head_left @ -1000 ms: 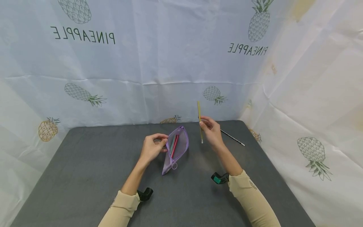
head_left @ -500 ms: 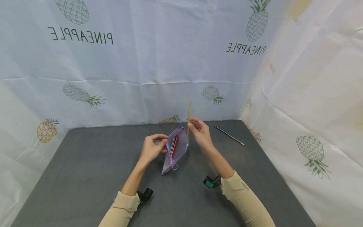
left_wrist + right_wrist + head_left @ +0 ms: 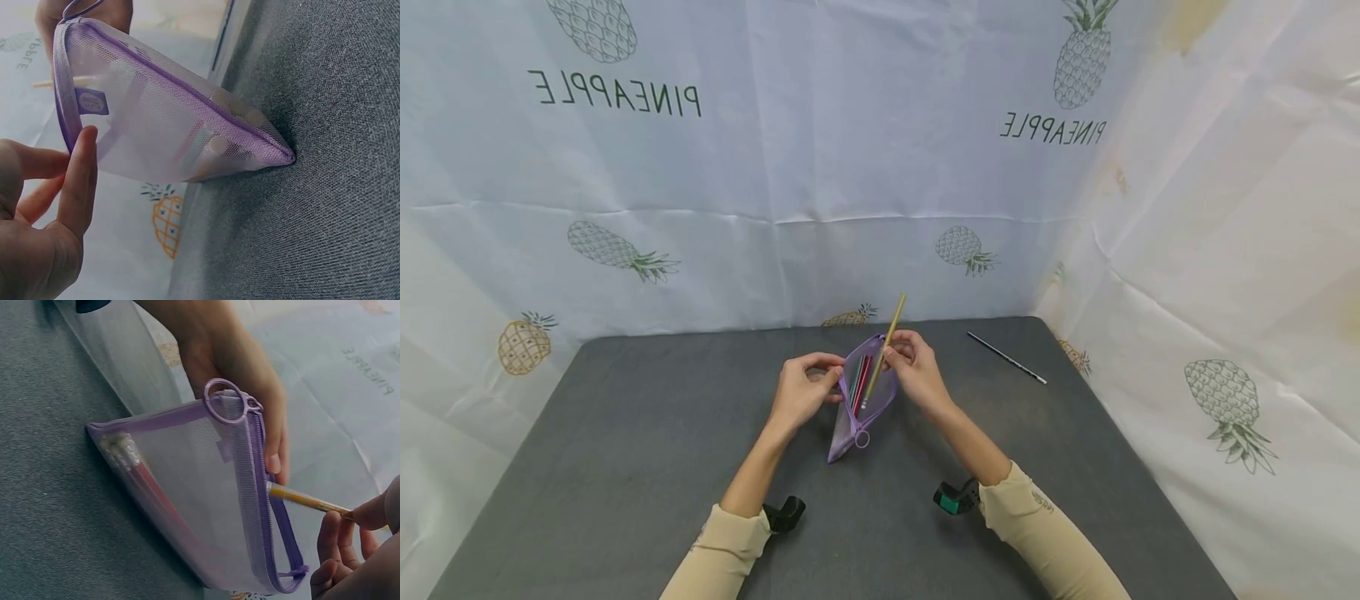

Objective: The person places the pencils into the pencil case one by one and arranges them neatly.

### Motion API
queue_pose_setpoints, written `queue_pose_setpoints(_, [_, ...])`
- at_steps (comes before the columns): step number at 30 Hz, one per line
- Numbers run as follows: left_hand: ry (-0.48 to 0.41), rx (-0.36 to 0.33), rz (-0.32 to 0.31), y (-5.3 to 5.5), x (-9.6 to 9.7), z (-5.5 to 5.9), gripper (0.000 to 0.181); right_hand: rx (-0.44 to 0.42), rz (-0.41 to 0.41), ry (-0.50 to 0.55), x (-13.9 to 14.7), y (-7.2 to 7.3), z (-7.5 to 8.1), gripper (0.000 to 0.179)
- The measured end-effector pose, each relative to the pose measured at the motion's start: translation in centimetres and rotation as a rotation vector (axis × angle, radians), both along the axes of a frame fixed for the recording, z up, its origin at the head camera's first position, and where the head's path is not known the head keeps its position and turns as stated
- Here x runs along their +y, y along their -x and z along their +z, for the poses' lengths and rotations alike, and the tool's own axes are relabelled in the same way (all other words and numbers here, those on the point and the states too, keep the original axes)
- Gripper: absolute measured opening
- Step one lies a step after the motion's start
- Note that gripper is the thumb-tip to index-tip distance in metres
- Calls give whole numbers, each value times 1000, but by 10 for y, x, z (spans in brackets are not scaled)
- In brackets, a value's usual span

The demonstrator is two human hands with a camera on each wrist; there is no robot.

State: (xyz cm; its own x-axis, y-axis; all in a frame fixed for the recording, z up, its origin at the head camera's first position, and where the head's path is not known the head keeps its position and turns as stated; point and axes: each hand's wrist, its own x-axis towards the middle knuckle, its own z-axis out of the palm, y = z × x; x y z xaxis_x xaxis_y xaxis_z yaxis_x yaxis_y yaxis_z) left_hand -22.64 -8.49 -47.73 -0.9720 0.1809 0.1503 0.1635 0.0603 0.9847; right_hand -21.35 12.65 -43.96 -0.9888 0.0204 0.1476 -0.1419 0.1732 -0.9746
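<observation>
A purple mesh zip pencil case (image 3: 842, 433) stands open-mouthed on the table, several pencils (image 3: 861, 385) leaning inside it. My left hand (image 3: 803, 387) pinches the left rim of its mouth between thumb and fingers. My right hand (image 3: 917, 371) pinches a yellow pencil (image 3: 309, 500) around its middle, tilted, with the eraser end at the case's mouth. In the left wrist view the mesh case (image 3: 150, 119) rests on one bottom corner, with a small purple label on its side. The zip pull ring (image 3: 223, 400) hangs at the near end of the mouth.
A black-and-white pencil (image 3: 1006, 358) lies on the dark grey table (image 3: 647, 450) to the right of my right hand. White curtains (image 3: 865, 150) printed with pineapples hang behind the table and along its sides.
My right hand has moved left from beside the case to its mouth, bringing the yellow pencil lower and tilting it, eraser end into the opening. My left hand has stayed on the rim.
</observation>
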Motion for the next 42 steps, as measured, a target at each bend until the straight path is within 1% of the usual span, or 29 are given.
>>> queue_pose_setpoints(8, [-6, 20, -5, 1, -2, 2, 24, -16, 20, 6, -8, -9, 6, 32])
queue_pose_setpoints(10, [-9, 23, -5, 1, -2, 2, 24, -21, 38, -14, -9, -11, 7, 31])
queue_pose_setpoints(12, [-10, 22, -3, 1, -3, 2, 24, -16, 56, -98, -8, -12, 6, 29])
queue_pose_setpoints(13, [-10, 22, -2, 1, -3, 2, 24, -12, 64, -157, -8, -13, 6, 27])
queue_pose_setpoints(15, [-10, 24, 2, 1, -3, 2, 24, 22, 63, -298, -5, -14, 6, 24])
queue_pose_setpoints(17, [-11, 26, 3, 0, -3, 2, 23, 68, 37, -416, 0, -13, 6, 22])
queue_pose_setpoints(19, [-13, 26, 2, 0, -3, 3, 23, 106, 4, -462, 6, -12, 5, 21])
queue_pose_setpoints(22, [-12, 29, 3, 0, -3, 3, 23, 145, -52, -445, 17, -7, 6, 21])
queue_pose_setpoints(25, [-9, 27, 4, -1, -3, 3, 23, 159, -102, -412, 30, -1, 7, 24])
queue_pose_setpoints(28, [-13, 24, 3, -1, -3, 2, 23, 158, -153, -409, 47, 6, 6, 28])
queue_pose_setpoints(33, [-5, 15, -2, -1, -3, 0, 22, 125, -212, -461, 84, 15, -3, 30])
queue_pose_setpoints(36, [-4, 15, -4, -1, -3, 0, 22, 102, -247, -501, 106, 19, -11, 30])
queue_pose_setpoints(42, [-9, 13, -10, -1, -1, 1, 21, 112, -326, -607, 146, 20, -31, 26])
